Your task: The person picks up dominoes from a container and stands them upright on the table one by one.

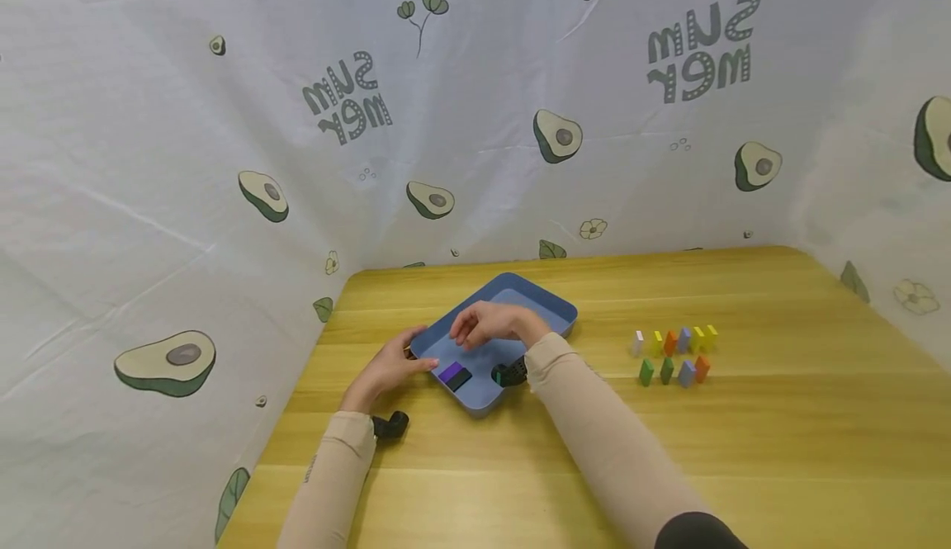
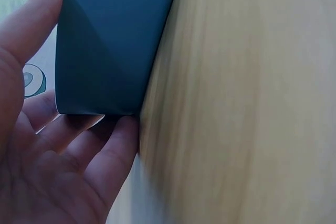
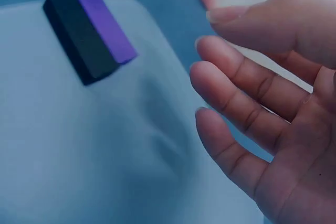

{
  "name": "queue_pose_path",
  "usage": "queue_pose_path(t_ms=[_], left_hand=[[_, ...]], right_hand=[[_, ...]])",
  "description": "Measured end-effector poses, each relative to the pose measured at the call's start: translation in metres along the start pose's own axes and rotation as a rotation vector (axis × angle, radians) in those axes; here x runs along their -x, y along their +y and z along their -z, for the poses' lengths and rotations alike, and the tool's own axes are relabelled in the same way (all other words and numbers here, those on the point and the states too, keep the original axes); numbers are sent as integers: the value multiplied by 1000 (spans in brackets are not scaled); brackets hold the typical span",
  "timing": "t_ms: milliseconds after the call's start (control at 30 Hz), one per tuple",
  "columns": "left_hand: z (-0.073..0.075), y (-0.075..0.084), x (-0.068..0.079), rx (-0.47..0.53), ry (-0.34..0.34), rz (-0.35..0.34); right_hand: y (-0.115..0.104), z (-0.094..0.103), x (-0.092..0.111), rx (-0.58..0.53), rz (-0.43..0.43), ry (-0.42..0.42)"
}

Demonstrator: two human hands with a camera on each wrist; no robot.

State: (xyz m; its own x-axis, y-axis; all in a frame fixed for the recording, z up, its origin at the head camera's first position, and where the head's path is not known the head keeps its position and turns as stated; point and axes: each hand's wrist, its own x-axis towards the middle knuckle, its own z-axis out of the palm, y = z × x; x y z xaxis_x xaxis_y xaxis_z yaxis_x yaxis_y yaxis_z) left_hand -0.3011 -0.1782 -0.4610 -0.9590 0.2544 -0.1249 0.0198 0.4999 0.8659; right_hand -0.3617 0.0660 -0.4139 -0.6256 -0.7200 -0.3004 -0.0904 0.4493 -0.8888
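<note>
A blue rectangular tray [image 1: 476, 400] lies at an angle on the table. My left hand [image 1: 390, 370] grips its left corner; in the left wrist view the thumb lies along the rim and the fingers [image 2: 113, 150] reach around the outer wall. Over the middle of the tray hovers my right hand [image 1: 486, 324], fingers loosely bent and holding nothing. Inside the tray, near its front left wall, a purple block [image 1: 450, 371] and a black block [image 1: 460, 380] lie side by side. The right wrist view shows the purple block [image 3: 109, 27] against the black block [image 3: 79, 40].
To the right of the tray, several small upright blocks stand in two rows: a back row with a yellow block [image 1: 697, 338] and a front row with a green block [image 1: 646, 371]. A printed white cloth [image 1: 475, 120] hangs behind the wooden table [image 1: 780, 450].
</note>
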Motion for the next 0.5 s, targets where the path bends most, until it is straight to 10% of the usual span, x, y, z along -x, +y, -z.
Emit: queue_pose_path(t_ms=[500], left_hand=[[0, 2, 2, -7, 6, -12]], right_hand=[[8, -18, -11, 128, -57, 59]])
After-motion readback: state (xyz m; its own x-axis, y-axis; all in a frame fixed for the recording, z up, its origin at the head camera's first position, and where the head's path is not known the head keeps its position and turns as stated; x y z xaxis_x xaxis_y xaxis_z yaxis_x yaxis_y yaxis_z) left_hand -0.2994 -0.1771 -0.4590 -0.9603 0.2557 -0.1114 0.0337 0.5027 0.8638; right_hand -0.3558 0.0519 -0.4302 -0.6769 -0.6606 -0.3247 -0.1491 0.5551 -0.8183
